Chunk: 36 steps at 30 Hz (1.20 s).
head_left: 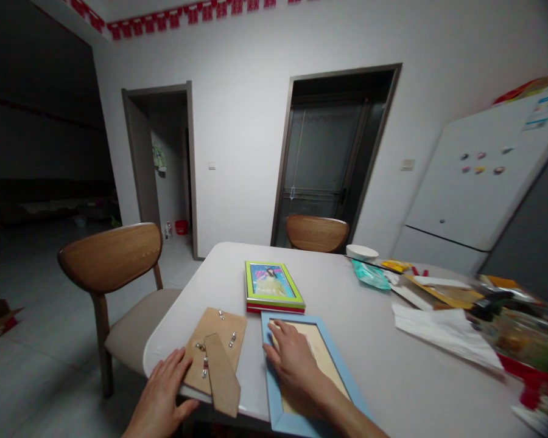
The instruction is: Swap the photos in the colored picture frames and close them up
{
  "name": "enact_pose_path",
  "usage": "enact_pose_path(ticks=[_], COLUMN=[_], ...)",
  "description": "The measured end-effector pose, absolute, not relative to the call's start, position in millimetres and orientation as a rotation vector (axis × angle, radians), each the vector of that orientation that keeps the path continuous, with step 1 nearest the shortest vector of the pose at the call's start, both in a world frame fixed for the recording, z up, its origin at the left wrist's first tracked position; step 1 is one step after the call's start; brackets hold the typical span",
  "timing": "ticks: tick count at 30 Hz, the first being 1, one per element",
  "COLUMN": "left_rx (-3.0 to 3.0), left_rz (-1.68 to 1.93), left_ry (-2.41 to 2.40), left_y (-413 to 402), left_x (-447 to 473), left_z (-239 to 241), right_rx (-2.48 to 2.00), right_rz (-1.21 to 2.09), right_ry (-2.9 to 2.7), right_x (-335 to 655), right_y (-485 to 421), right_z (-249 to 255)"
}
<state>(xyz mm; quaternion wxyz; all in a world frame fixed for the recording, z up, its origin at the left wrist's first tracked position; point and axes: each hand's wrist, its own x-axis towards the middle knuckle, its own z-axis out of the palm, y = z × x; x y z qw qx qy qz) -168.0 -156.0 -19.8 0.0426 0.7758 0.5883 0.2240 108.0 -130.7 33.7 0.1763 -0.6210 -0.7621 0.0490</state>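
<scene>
A light blue picture frame (333, 356) lies face down at the near edge of a white table (383, 340). My right hand (295, 362) rests flat inside it, fingers spread on the tan insert. Left of the frame lies a brown backing board (214, 356) with metal clips and a fold-out stand. My left hand (164, 389) lies flat on that board's near left corner, fingers stretched out. Beyond both sits a green-framed picture (273, 285) on top of a red frame.
A wooden chair (112, 258) stands at the table's left and another chair (317, 233) at the far side. Papers (442, 331), a teal packet (369, 274), a white bowl (361, 252) and clutter cover the right side. A white fridge (484, 182) stands at right.
</scene>
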Motion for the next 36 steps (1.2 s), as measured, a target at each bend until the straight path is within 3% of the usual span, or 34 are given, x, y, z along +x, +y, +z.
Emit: enact_pose_path(ticks=[4,9,16,20,26,36], left_rx=[2.429,2.457,2.450,2.437,2.416,2.460], left_rz=[0.793,0.889,1.086,1.020,0.821,0.564], left_ry=[1.727,1.641,1.490,1.335,1.218,1.103], left_y=[-160.1,-162.0,-163.1,-168.8,-174.9,-184.4], left_x=[-162.7,-163.4,-131.4,-83.3,-22.1,-5.4], left_z=[-19.7,-19.0,13.8,32.8,25.7,7.0], right_rx=[-1.457,-1.500,-1.451,-1.524,-1.717,-1.738], right_rz=[0.346,0.417,0.460,0.438,0.410,0.332], right_ry=[-2.231,-2.171,-2.031,-2.046,-2.072,-2.125], right_x=[65.2,31.4,68.5,120.2,184.5,184.5], right_y=[-156.5,-163.6,-157.8,-167.8,-178.1,-176.4], right_z=[35.3,18.4,44.3,57.2,35.5,13.5])
